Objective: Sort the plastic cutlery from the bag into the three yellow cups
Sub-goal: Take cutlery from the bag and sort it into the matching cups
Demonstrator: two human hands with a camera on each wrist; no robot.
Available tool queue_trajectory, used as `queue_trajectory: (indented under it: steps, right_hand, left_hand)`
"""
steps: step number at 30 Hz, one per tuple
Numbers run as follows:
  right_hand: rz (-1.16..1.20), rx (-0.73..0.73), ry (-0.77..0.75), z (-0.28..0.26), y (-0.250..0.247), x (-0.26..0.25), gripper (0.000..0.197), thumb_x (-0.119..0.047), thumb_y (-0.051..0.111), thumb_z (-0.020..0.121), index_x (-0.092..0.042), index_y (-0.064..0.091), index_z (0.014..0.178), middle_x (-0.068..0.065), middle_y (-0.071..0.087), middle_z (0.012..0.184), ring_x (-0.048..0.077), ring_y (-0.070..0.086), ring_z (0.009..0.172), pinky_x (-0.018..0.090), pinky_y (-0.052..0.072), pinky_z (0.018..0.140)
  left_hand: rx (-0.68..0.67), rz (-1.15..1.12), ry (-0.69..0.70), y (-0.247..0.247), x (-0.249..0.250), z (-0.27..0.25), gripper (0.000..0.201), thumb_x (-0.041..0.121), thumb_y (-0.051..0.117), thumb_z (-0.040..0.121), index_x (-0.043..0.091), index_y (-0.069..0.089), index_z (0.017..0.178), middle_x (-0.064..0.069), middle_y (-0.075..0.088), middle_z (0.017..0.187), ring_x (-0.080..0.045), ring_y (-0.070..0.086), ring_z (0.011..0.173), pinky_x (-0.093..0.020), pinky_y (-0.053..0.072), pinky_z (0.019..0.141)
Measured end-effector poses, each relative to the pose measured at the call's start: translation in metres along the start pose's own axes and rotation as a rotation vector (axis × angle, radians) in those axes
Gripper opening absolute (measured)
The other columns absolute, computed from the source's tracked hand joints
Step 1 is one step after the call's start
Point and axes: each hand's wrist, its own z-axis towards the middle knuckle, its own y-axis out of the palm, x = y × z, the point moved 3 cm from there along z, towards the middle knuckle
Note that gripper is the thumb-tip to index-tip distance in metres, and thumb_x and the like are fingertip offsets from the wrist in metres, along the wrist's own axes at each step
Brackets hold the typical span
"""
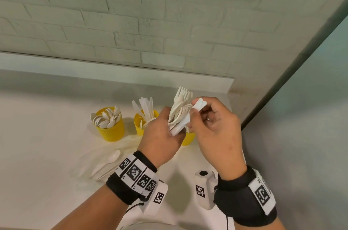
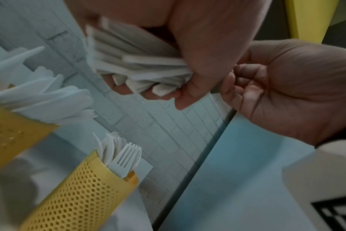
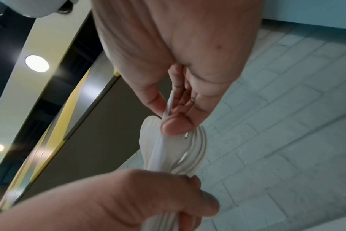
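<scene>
Above the counter (image 1: 47, 116), a fanned bunch of white plastic forks (image 1: 180, 105) sits in the curled left hand (image 1: 162, 135), while right-hand fingers (image 1: 195, 112) pinch one piece by its handle end. Light, slick and springy, they seem best taken by the handles. Three yellow cups (image 1: 111, 130) stand just beyond, wall close behind.

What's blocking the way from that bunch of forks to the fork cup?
The left hand that holds the forks hangs above the fork cup and hides most of it from the head view. The forks already in the cup leave room; nothing else shows.
</scene>
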Motion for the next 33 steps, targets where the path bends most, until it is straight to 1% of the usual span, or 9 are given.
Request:
queue_trajectory:
  steps: [5,11,13,17,19,22,25,30,33]
  right_hand:
    - [0.19,0.084,0.096,0.01,-0.017,0.004,0.025,-0.002,0.066,0.096,-0.025,0.073,0.099,-0.002,0.071,0.078,0.019,0.068,0.065,0.035,0.059,0.064]
    - [0.212,-0.138,0.163,0.017,-0.021,0.014,0.016,-0.004,0.06,0.101,-0.013,0.073,0.099,0.012,0.073,0.076,0.026,0.069,0.063,0.038,0.059,0.061]
    - [0.295,-0.064,0.186,0.024,-0.03,0.016,0.014,-0.001,0.057,0.101,-0.008,0.07,0.099,0.013,0.068,0.073,0.025,0.066,0.06,0.035,0.058,0.059]
    - [0.407,0.171,0.138,0.04,-0.052,0.02,0.011,-0.003,0.054,0.103,-0.004,0.065,0.103,0.012,0.064,0.079,0.024,0.063,0.062,0.035,0.055,0.061]
    - [0.459,0.259,0.105,0.047,-0.055,0.022,0.009,-0.002,0.053,0.104,-0.004,0.06,0.108,0.015,0.062,0.086,0.027,0.064,0.064,0.036,0.056,0.063]
    - [0.327,0.272,0.054,0.055,-0.038,0.026,0.013,-0.003,0.053,0.103,-0.015,0.055,0.107,0.01,0.062,0.088,0.027,0.068,0.063,0.04,0.061,0.064]
    - [0.143,0.154,0.04,0.058,0.003,0.031,0.023,-0.006,0.053,0.103,-0.029,0.053,0.103,0.001,0.066,0.086,0.022,0.074,0.065,0.041,0.063,0.068]
    - [-0.083,-0.048,-0.019,0.059,0.079,0.055,0.014,-0.014,0.052,0.101,-0.026,0.052,0.107,0.006,0.066,0.09,0.022,0.072,0.074,0.045,0.061,0.073]
    - [-0.255,-0.135,-0.082,0.06,0.109,0.068,0.013,-0.011,0.052,0.099,-0.015,0.053,0.112,0.007,0.062,0.097,0.027,0.063,0.083,0.045,0.056,0.076]
  left_hand:
    - [0.015,0.038,-0.007,0.0,-0.001,-0.002,0.032,0.026,0.069,0.077,0.032,0.055,0.106,0.01,0.068,0.081,-0.008,0.066,0.073,-0.04,0.057,0.067]
    - [-0.047,0.053,-0.044,0.006,-0.009,-0.003,0.033,0.023,0.068,0.079,0.03,0.054,0.109,0.008,0.067,0.085,-0.011,0.065,0.074,-0.041,0.056,0.069]
    - [-0.073,0.052,-0.064,0.006,-0.015,-0.003,0.034,0.024,0.07,0.079,0.029,0.055,0.11,0.007,0.068,0.087,-0.011,0.066,0.076,-0.039,0.057,0.07]
    - [-0.011,0.0,-0.14,-0.009,-0.028,-0.002,0.032,0.023,0.078,0.081,0.041,0.057,0.095,0.016,0.068,0.081,0.007,0.064,0.076,-0.008,0.046,0.06]
    - [0.043,-0.039,-0.188,-0.019,-0.038,0.0,0.025,0.029,0.081,0.078,0.038,0.061,0.091,0.017,0.068,0.078,0.009,0.065,0.073,-0.007,0.044,0.059]
    - [0.117,-0.07,-0.219,-0.035,-0.05,0.005,0.022,0.032,0.081,0.078,0.025,0.068,0.093,0.014,0.07,0.072,0.003,0.065,0.065,-0.016,0.045,0.063]
    - [0.178,-0.129,-0.222,-0.048,-0.051,0.008,0.016,0.02,0.077,0.084,0.026,0.064,0.078,0.02,0.064,0.056,0.004,0.059,0.053,-0.009,0.043,0.055]
    - [0.238,-0.246,-0.227,-0.061,-0.059,0.012,0.019,0.019,0.08,0.084,0.008,0.065,0.079,0.009,0.063,0.053,-0.013,0.06,0.049,-0.02,0.05,0.055]
    - [0.216,-0.262,-0.2,-0.065,-0.055,0.01,0.016,0.016,0.081,0.082,0.012,0.066,0.087,0.008,0.064,0.058,-0.014,0.061,0.051,-0.022,0.051,0.054]
